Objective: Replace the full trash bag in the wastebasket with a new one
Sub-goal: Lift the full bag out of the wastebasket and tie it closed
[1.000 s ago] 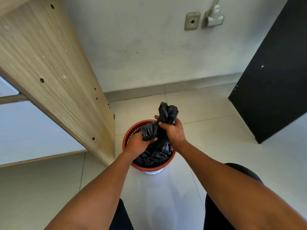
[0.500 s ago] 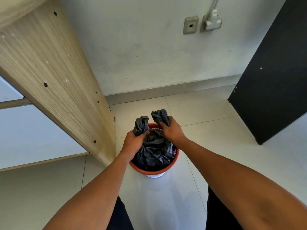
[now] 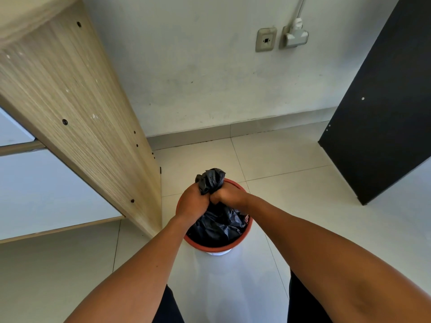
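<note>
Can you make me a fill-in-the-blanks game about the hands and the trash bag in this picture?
1. Both hands, left hand and right hand, grip the gathered top of the ____ trash bag.
2. The bag sits inside a wastebasket whose rim is ____.
3. The wastebasket stands on the tiled ____.
4. Left of the wastebasket rises a ____ panel.

Missing words: black; red; floor; wooden

The pale tiled floor [image 3: 291, 206] carried a red-rimmed wastebasket [image 3: 235, 245], which stood just beside the foot of a wooden cabinet panel [image 3: 88, 127]. A black board [image 3: 384, 127] rested on the tiles, well apart to the right.
</note>
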Tool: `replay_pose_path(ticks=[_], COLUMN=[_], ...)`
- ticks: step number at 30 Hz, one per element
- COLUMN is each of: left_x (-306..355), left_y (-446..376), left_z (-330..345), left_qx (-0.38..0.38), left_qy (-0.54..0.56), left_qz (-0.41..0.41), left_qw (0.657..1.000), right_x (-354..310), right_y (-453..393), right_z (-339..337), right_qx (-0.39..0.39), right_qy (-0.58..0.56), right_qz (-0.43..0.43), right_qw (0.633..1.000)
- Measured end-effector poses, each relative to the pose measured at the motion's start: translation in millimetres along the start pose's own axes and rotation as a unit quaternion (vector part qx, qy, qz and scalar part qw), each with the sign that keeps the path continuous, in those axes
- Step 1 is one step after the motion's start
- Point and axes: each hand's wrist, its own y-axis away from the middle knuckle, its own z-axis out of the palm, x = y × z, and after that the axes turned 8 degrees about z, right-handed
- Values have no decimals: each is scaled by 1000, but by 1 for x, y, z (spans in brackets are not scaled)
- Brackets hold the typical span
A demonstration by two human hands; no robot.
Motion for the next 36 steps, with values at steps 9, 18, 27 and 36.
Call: replay_pose_path(ticks=[9,18,27,36], left_x=[8,-15,-16,-13], left_y=[3,-1,-5,-9], left_z=[-5,-18,-22,-20], left_qx=[-131,-126,-110,-110], left_qy=[-28,115,192,116], left_qz=[105,-5,-78,-79], left_qw=[985,985,972,984], right_x=[5,13,21,-3], right_y=[-2,-13,-10,9], right_z=[-2,0,-20,-29], right_qx=[-37,67,-90,2], right_qy=[-111,-296,-274,268], right_qz=[15,74,44,-153], right_qw=[993,950,956,951])
